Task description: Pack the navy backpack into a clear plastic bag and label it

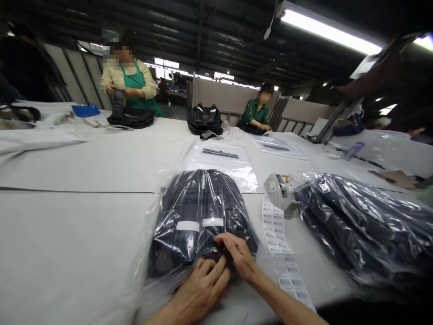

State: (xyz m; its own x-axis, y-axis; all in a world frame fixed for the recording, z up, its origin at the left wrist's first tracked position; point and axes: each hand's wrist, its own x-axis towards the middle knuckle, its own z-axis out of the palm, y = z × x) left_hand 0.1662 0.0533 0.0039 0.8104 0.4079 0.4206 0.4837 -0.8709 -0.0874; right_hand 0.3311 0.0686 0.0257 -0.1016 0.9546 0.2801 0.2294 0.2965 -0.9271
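A dark backpack wrapped in a clear plastic bag [199, 212] lies on the white table [74, 230] right in front of me, with two white stickers on its front. My left hand [199, 291] presses flat on the near end of the bag. My right hand [238, 255] rests beside it, fingers bent and pinching the plastic at the bag's near edge. Both hands touch the bagged backpack and each other.
A strip of barcode labels [282, 253] runs along the table right of the bag, by a grey tape dispenser [279, 192]. More bagged dark backpacks [361, 221] lie at the right. Flat plastic bags [223, 158] lie beyond. Two people work at the far side with black bags [204, 119].
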